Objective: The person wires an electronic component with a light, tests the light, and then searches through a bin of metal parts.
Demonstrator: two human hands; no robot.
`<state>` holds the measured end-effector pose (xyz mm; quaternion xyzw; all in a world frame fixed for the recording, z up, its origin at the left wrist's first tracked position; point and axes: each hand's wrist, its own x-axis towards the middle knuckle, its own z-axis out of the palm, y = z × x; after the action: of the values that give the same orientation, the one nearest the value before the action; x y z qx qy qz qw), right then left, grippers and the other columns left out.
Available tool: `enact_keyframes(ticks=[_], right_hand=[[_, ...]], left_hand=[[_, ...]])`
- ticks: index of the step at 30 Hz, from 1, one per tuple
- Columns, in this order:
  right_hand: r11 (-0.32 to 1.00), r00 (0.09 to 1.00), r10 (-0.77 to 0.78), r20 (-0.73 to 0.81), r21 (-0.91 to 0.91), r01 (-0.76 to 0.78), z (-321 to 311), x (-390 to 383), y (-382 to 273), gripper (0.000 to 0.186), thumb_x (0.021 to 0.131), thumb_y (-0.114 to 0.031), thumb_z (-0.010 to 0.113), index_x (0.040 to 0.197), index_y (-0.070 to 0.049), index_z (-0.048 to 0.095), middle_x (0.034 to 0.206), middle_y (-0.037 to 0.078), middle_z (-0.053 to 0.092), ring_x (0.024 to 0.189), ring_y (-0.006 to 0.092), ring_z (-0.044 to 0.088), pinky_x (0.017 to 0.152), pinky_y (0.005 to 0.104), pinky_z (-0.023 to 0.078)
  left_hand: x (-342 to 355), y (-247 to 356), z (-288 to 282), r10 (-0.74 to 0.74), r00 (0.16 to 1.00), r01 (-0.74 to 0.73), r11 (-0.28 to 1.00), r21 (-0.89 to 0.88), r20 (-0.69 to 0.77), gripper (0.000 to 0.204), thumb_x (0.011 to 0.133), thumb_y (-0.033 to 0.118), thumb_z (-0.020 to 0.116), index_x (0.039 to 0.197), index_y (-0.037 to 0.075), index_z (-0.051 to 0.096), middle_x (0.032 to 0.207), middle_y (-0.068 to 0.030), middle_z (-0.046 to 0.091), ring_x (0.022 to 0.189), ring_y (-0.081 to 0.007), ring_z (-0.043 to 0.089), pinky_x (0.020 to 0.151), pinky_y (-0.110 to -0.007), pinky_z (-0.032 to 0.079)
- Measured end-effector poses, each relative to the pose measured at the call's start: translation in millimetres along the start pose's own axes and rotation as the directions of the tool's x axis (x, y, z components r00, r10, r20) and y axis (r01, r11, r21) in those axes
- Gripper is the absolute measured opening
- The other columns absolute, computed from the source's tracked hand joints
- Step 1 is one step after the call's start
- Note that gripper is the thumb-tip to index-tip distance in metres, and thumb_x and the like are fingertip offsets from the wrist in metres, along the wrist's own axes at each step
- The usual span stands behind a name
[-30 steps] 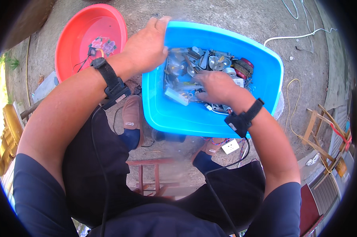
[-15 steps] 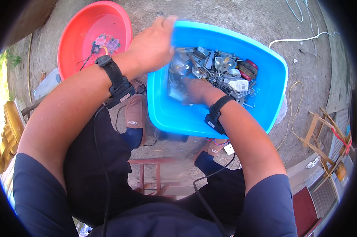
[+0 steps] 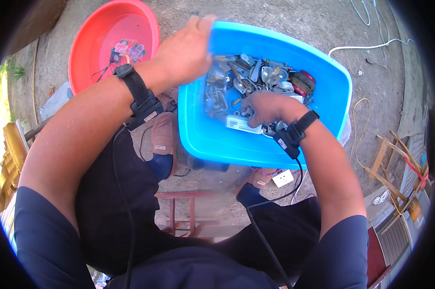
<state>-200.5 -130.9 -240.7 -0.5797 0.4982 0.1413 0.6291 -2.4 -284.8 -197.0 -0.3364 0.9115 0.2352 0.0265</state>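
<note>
My left hand (image 3: 187,48) is closed over the left rim of a blue plastic tub (image 3: 270,149), its fingers wrapped around the far-left corner. Inside the tub, my right hand (image 3: 270,107) reaches into a heap of metal hardware (image 3: 256,72). Its fingers are curled down into the small parts; what they hold, if anything, is hidden. Beside those fingertips lies a small white box (image 3: 242,124) with a printed label. Clear bags of parts (image 3: 217,96) lie along the tub's left wall. A red-and-black round item (image 3: 302,83) sits at the heap's right.
A red basin (image 3: 78,58) with a flower print stands at the far left. A white socket plate (image 3: 282,178) lies by my right shoe (image 3: 260,179). A low reddish-brown stool (image 3: 186,195) is between my legs. Wooden pieces (image 3: 391,164) lean at the right; a white cable (image 3: 357,47) crosses the ground.
My right hand has moved right, away from the clear bags, into the middle of the hardware. The white box now shows beside it. My left hand keeps its hold on the rim.
</note>
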Motion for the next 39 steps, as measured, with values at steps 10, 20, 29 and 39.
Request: enact_keyframes(ticks=[10,20,29,39], right_hand=[[0.99,0.985,-0.078,-0.153,0.105,0.095,5,-93,55,0.035,0.071,-0.024,0.079,0.1,-0.005,0.073,0.089,0.014,0.072,0.083,0.027,0.069,0.074,0.0388,0.054],[0.913,0.943,0.129,-0.306,0.408,0.008,-20,-142,54,0.024,0.075,-0.016,0.076,0.096,-0.005,0.072,0.083,0.006,0.067,0.067,0.0139,0.064,0.06,0.03,0.051],[0.93,0.885,0.276,-0.374,0.338,-0.147,-35,-136,56,0.019,0.078,-0.01,0.075,0.096,-0.005,0.071,0.075,0.006,0.066,0.06,0.0157,0.066,0.056,0.0301,0.053],[0.932,0.76,0.335,-0.557,0.314,-0.181,-49,-126,52,0.031,0.086,-0.017,0.077,0.113,-0.003,0.07,0.087,0.009,0.071,0.066,0.017,0.069,0.062,0.0314,0.056]], left_hand=[[1,0,1,0.008,1.0,-0.008,1.0,-0.004,-0.004,0.075,0.087,0.012,0.069,0.151,0.001,0.031,0.133,-0.0269,0.052,0.123,-0.0453,0.056,0.103,-0.049,0.049],[1,1,0,0.01,1.0,-0.01,1.0,-0.012,-0.006,0.074,0.087,0.011,0.069,0.15,0.001,0.032,0.131,-0.0267,0.052,0.122,-0.0455,0.056,0.102,-0.05,0.05],[2,-2,3,0.032,0.999,-0.033,0.999,-0.013,-0.032,0.072,0.087,0.011,0.068,0.149,0.003,0.033,0.13,-0.0261,0.052,0.121,-0.0457,0.057,0.102,-0.05,0.05],[1,-1,0,-0.005,1.0,0.005,1.0,0.007,0.009,0.074,0.088,0.013,0.068,0.151,0.002,0.032,0.133,-0.026,0.052,0.122,-0.0446,0.057,0.102,-0.049,0.05]])
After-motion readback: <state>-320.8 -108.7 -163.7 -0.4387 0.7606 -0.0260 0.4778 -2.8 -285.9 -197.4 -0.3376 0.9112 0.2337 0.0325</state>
